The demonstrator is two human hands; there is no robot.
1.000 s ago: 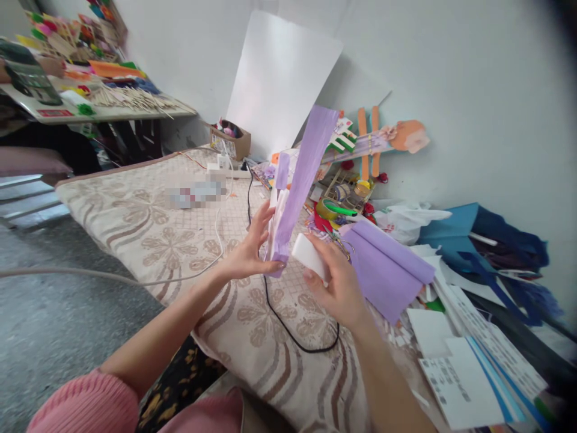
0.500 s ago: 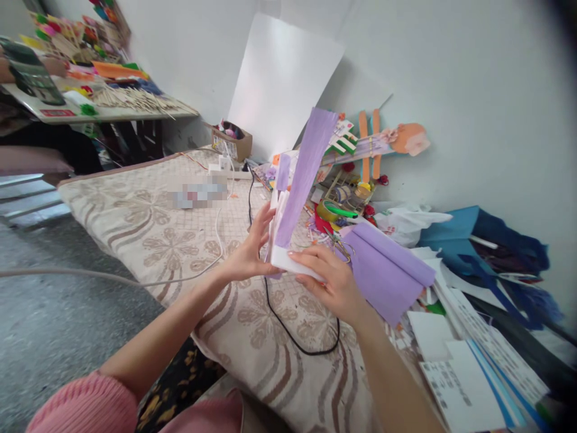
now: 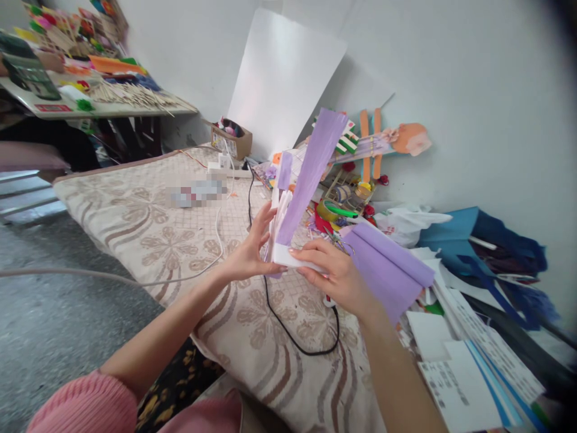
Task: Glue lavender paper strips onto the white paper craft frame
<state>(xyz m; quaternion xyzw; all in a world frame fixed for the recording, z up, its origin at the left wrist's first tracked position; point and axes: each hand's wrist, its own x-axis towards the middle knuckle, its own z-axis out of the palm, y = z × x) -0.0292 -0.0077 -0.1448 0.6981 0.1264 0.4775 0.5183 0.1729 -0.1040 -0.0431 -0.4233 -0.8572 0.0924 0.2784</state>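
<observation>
Above the cloth-covered table, my left hand (image 3: 246,252) is wrapped round the side of a white foam-like piece (image 3: 278,207) with thin upright layers. A long purple crepe paper strip (image 3: 311,171) rises from it, leaning up to the right. A smaller purple patch (image 3: 284,171) shows at its upper left. My right hand (image 3: 338,273) pinches the white strip (image 3: 293,257) at the bottom of the purple paper between thumb and fingers. How strip and piece are joined is hidden. Right of this hand lies a roll of purple crepe paper (image 3: 387,264), with scissors (image 3: 340,242) beside it.
A black cable (image 3: 288,337) loops over the patterned tablecloth (image 3: 180,240). Green tape (image 3: 340,210) and craft scraps lie behind. White cards (image 3: 455,385) and a blue bag (image 3: 451,231) are at right. A person's arm (image 3: 49,61) shows at the far left table.
The purple strip has tilted slightly further right. My right hand has shifted a little to the right and down, and a red-and-white end of the black cable now shows below it.
</observation>
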